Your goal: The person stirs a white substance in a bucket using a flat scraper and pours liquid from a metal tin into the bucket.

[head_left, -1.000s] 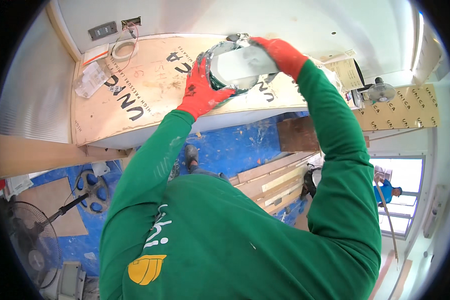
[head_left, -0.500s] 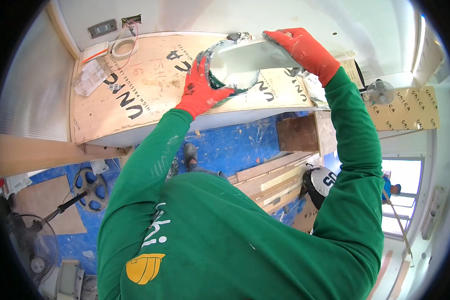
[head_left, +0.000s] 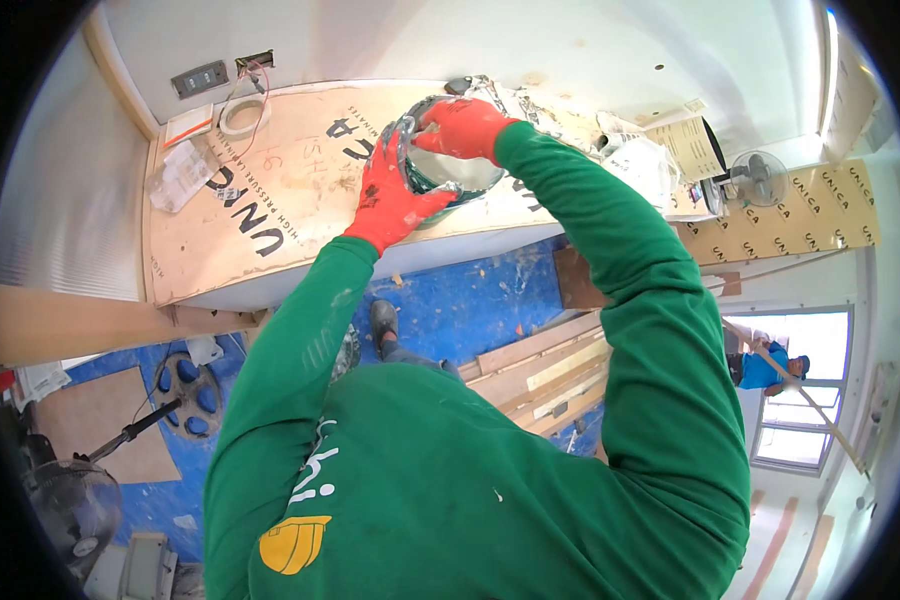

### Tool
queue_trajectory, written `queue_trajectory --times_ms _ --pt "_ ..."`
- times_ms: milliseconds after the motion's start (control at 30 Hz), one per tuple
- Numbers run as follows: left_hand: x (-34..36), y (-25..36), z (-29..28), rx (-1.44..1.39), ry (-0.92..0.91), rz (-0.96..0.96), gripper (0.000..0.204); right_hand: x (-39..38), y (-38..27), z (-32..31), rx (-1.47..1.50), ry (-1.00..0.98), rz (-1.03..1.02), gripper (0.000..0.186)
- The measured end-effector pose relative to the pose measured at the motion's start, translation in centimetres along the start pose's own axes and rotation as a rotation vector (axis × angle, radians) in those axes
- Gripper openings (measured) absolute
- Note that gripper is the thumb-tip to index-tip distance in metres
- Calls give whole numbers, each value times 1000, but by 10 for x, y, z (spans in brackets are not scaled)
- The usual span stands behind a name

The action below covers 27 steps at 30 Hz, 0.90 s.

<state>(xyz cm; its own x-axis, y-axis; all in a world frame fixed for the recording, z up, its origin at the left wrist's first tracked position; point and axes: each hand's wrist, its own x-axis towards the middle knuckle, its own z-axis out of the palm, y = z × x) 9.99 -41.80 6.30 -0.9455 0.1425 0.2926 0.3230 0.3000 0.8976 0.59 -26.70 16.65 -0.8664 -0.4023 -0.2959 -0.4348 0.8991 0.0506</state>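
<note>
Seen from above: green sleeves reaching up from the lower edge to a desk point(head_left: 270, 215) topped with a pale brown printed board, set against a white wall point(head_left: 530, 40). Below the desk, a blue floor point(head_left: 470, 300) with pale planks point(head_left: 540, 365) lying to the right and a brown sheet point(head_left: 100, 420) to the left. Far right, by a bright window point(head_left: 800, 400), another person in blue point(head_left: 765, 368) holding a long stick.

On the far middle of the desk, a round can point(head_left: 448, 165), grey-green and smeared, resting on the board. Left hand point(head_left: 395, 195), in a red glove, wrapped around the can's left side, fingers curled on its wall. Right hand point(head_left: 465, 125), also red-gloved, closed down over the can's top rim from the far side; whatever lies under its fingers hidden.

Right of the can, crumpled plastic bags point(head_left: 640, 160) and a printed paper point(head_left: 690, 145). Near the left end of the desk, a clear packet point(head_left: 180, 175), a ring of white tape point(head_left: 242, 115) and a small white box point(head_left: 188, 124). On the wall above, a grey socket plate point(head_left: 200, 78) beside an open box with loose wires point(head_left: 255, 65). On the floor to the left, a black reel point(head_left: 190, 390) and a fan point(head_left: 70, 505).
</note>
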Motion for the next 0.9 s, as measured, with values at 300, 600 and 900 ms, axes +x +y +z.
queue_trajectory --times_ms 300,600,900 --pt "-3 -5 -4 32 47 20 115 23 6 -4 -482 -276 -460 43" --pt "-1 -20 7 -84 39 -30 121 -42 45 -63 306 48 -191 43" --pt "1 -13 6 -97 44 63 116 -86 13 -119 545 170 179 46"
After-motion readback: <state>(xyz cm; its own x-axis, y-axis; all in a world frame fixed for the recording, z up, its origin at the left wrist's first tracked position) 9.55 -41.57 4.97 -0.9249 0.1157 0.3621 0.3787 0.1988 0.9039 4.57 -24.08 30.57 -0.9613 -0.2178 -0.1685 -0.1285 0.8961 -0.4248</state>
